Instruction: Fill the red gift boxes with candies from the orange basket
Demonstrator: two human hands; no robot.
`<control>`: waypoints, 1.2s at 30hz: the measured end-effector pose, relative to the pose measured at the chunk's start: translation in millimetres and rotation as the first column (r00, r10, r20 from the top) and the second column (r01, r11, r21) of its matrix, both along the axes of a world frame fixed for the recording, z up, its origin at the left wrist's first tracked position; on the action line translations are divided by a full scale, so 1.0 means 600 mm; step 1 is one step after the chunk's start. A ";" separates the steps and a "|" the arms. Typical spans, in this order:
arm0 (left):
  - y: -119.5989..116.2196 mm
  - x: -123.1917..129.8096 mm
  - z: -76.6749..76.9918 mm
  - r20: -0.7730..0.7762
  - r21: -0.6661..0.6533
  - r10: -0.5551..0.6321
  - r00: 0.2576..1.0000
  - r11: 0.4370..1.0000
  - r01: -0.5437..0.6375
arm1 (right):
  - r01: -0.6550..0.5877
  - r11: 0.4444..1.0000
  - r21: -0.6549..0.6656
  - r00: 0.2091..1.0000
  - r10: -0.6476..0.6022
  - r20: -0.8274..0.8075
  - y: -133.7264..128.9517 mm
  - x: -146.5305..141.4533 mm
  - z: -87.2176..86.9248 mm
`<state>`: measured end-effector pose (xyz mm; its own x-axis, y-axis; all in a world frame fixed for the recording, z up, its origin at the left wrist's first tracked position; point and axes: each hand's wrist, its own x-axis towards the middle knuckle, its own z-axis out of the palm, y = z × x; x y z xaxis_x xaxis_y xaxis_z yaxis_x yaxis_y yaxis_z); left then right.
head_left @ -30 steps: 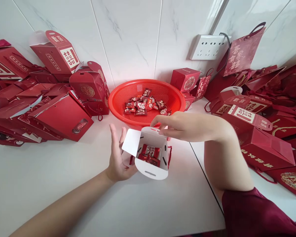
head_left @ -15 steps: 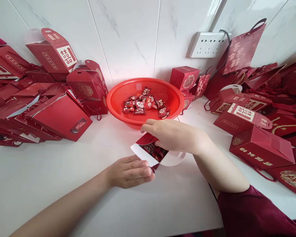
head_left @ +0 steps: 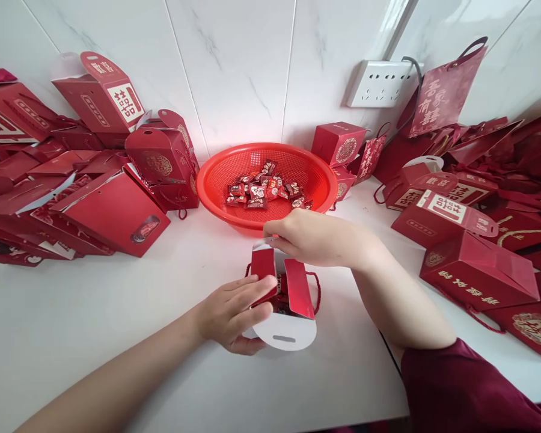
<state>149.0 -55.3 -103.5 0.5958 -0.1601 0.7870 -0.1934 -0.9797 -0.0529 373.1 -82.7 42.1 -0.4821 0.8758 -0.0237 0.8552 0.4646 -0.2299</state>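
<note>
A red cardboard candy box stands in front of me with its top unfolded and wrapped candies inside it. Its white near flap, which has a slot, lies folded out towards me. My left hand is at the box's left side, fingers stretched out and apart over the left red flap. At the far edge, my right hand has its fingers closed on the far flap. A red rope handle hangs at the box's right side. Just behind stands a red plastic basket holding several wrapped candies.
Several red gift boxes are piled on the left. More boxes crowd the right, with a small stack beside the basket. A white socket panel is on the tiled wall behind the white table.
The box has turned so its slotted flap faces me, and its side flaps now stand over the opening. My left hand has moved onto its left flap; my right hand has shifted to the far flap.
</note>
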 end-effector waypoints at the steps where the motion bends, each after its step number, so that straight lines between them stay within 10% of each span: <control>1: -0.002 0.000 0.005 -0.029 0.022 0.013 0.999 1.000 -0.012 | -0.008 1.000 -0.011 1.000 0.008 0.010 0.000 0.000 0.000; 13: -0.001 0.000 0.008 0.004 0.042 0.082 0.997 0.996 -0.082 | -0.148 0.935 -0.322 0.982 0.101 -0.159 -0.011 0.030 0.030; 20: 0.000 -0.003 0.007 0.035 0.043 0.093 0.995 0.995 -0.095 | -0.041 0.972 -0.230 0.998 0.049 0.031 -0.003 0.010 0.002; 29: -0.005 -0.005 0.015 0.157 -0.476 0.241 0.958 0.868 -0.141 | -0.085 0.958 -0.274 0.994 0.064 -0.086 -0.010 0.015 0.010; 36: 0.010 -0.019 0.040 -0.161 -0.383 0.375 0.913 0.829 -0.408 | -0.082 0.965 -0.250 0.995 0.064 -0.081 -0.005 0.010 0.006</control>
<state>137.5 -49.1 -79.6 0.6014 0.4178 0.6810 0.2239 -0.9064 0.3583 379.3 -85.5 45.9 -0.5532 0.8079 -0.2031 0.7981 0.4442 -0.4072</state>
